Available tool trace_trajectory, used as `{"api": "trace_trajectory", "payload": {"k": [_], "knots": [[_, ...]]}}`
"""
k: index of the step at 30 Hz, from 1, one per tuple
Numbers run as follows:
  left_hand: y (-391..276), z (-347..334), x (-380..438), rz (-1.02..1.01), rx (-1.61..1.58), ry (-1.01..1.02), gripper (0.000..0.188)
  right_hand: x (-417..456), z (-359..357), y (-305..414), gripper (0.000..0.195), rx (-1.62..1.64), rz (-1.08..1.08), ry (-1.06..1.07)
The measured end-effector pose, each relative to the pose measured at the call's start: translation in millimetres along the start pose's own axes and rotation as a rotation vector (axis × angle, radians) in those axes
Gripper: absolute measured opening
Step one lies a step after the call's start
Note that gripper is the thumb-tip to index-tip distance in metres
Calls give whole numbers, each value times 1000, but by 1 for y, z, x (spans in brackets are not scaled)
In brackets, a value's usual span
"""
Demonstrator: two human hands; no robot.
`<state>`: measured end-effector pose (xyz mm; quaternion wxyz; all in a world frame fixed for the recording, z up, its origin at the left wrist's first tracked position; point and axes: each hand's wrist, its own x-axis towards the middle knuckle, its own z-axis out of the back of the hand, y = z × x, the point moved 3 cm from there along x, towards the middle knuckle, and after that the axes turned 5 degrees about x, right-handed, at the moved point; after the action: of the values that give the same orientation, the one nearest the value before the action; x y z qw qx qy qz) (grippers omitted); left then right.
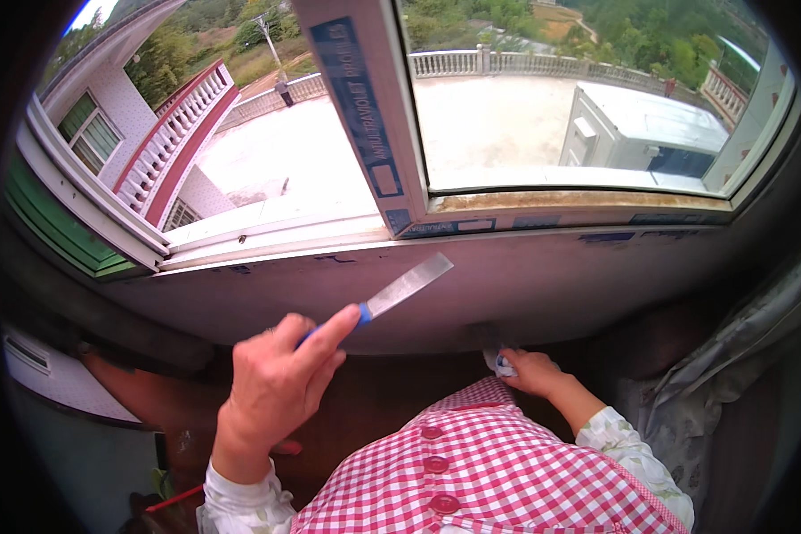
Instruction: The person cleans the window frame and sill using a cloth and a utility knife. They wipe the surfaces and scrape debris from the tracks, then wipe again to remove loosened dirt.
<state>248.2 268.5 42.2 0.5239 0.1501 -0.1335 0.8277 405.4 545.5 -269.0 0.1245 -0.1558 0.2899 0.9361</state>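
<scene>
My left hand (287,380) grips the blue handle of a putty knife (410,286). Its flat metal blade points up and to the right, in front of the wall (507,280) below the window. My right hand (534,372) is low beside the red-checked apron (467,460), with its fingers closed on a crumpled whitish wad (500,364), perhaps cloth or paper. Above both hands is the white window frame (410,133), with strips of blue protective film (354,100) that bear writing. Brownish residue (574,200) runs along the lower rail of the right pane.
The sliding track (274,237) spans the left opening. Green-tinted glass (53,213) stands at far left, and a grey draped fabric (741,347) hangs at right. Outside are a white metal cabinet or box (634,127), a balustrade (527,65) and a distant person (284,92).
</scene>
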Motion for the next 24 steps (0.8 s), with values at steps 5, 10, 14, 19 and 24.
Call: {"api": "trace_trajectory", "payload": {"k": [5,10,14,19,24], "knots": [[1,3,42,-137,199,-65,40,-37,59,41,66,-6,87,-296],[3,10,66,-188,358,-14,38,-71,148,83,82,-128,341,-740],[-11,7,78,-167,444,42,34,-65,184,84,83,-274,424,-947],[-34,9,92,-115,537,109,31,-40,214,67,89,-241,458,-973],[-47,13,109,-90,574,173,31,-23,229,50,79,-276,543,-953]]}}
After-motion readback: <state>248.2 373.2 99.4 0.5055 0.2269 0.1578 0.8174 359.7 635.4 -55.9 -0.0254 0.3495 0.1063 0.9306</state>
